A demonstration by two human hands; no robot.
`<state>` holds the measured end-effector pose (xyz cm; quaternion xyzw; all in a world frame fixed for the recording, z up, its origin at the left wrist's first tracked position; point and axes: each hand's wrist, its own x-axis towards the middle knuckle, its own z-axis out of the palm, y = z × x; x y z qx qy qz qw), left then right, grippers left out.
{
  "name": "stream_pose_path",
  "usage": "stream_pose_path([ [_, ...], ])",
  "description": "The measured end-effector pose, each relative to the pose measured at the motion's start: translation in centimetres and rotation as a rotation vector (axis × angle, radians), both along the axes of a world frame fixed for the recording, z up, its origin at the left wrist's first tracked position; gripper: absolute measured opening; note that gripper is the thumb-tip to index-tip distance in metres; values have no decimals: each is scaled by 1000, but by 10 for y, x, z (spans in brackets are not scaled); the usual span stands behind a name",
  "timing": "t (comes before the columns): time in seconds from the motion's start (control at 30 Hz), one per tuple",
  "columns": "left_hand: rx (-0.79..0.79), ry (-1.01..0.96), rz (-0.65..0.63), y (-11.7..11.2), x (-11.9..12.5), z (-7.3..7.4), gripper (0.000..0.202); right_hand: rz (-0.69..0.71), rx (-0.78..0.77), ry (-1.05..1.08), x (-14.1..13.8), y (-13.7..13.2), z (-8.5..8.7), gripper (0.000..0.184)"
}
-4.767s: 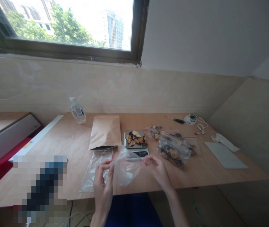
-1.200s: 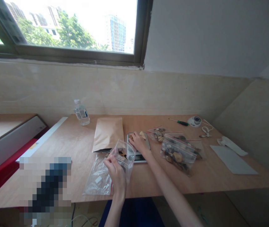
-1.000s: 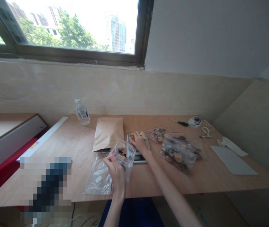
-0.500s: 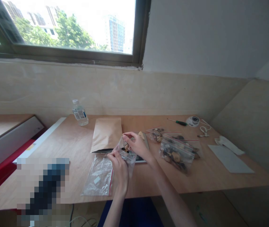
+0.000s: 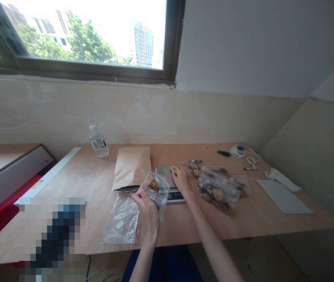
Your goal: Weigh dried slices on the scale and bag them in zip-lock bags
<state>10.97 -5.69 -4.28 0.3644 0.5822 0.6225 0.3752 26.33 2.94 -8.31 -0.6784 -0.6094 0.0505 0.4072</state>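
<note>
My left hand (image 5: 146,201) grips a clear zip bag (image 5: 162,199) by its left side, its mouth upward. A brown dried mushroom (image 5: 153,185) shows inside it near the opening. Over the kitchen scale (image 5: 163,170), my right hand (image 5: 181,178) has its fingers closed at a pale tan piece, seemingly another dried mushroom (image 5: 173,170), mostly hidden by the fingers. The scale's display and buttons (image 5: 174,195) face me, partly behind the bag. Beneath my left wrist lies a flat clear zip bag (image 5: 121,223) with a red seal line.
Filled bags of dried mushrooms (image 5: 218,194) lie right of the scale, a smaller one (image 5: 194,166) behind. A brown paper pouch (image 5: 132,166) lies left of it. Further off are a water bottle (image 5: 99,143), a screwdriver (image 5: 223,152), a white dome camera (image 5: 238,150) and a white sheet (image 5: 284,196).
My right hand has left the bag's mouth and moved right to the tan piece on the scale. The left hand still holds the bag, whose mushroom shows more clearly.
</note>
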Motion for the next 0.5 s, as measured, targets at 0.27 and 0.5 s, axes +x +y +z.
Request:
stream_pose_path([
  [0.27, -32, 41, -12, 2, 1, -1, 34, 178, 17, 450, -19, -34, 48, 39],
  [0.5, -16, 89, 11, 7, 6, -4, 31, 207, 21, 394, -43, -91, 66, 46],
])
